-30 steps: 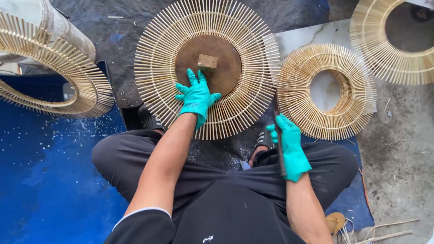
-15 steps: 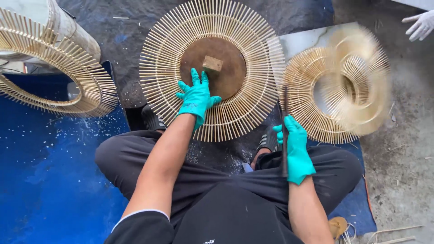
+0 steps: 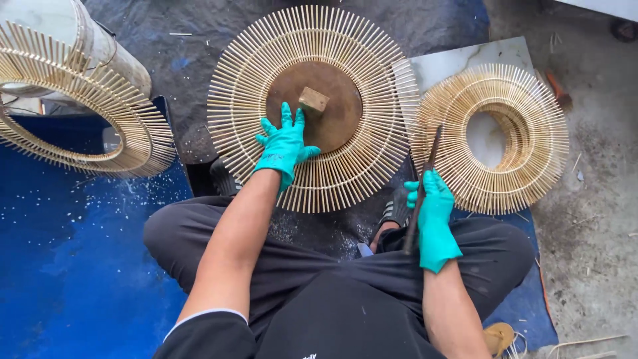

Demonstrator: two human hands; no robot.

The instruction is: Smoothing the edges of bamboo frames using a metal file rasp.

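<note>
Head view looks down on a person seated cross-legged on the floor (image 3: 598,266), both hands in teal gloves. Left hand (image 3: 284,143) lies flat, fingers spread apart, on the near part of a big sunburst disc (image 3: 252,86) made of thin bamboo sticks set around a brown round core (image 3: 332,123); the palm rests where core meets sticks and closes on nothing. A small wood block (image 3: 313,100) sits on the core just beyond the fingertips, not touching them as far as can be told. Right hand (image 3: 433,216) is clamped around a thin dark rod (image 3: 425,176) that points away toward the far side, its tip crossing the near-left rim of a smaller bamboo ring (image 3: 531,166) lying on a pale slab (image 3: 458,63) to the right of the disc. A third ring (image 3: 133,133) leans by a grey pipe (image 3: 100,40) at the far left, over a blue sheet (image 3: 66,266). The disc lies on the floor directly in front of the knees. Judging by its build, it should be light but brittle: the sticks look stiff and likely to snap or splay if pinched at the tips, so the solid core or the inner band where sticks are bound seems the safer hold, with flat pressure rather than a squeeze.
</note>
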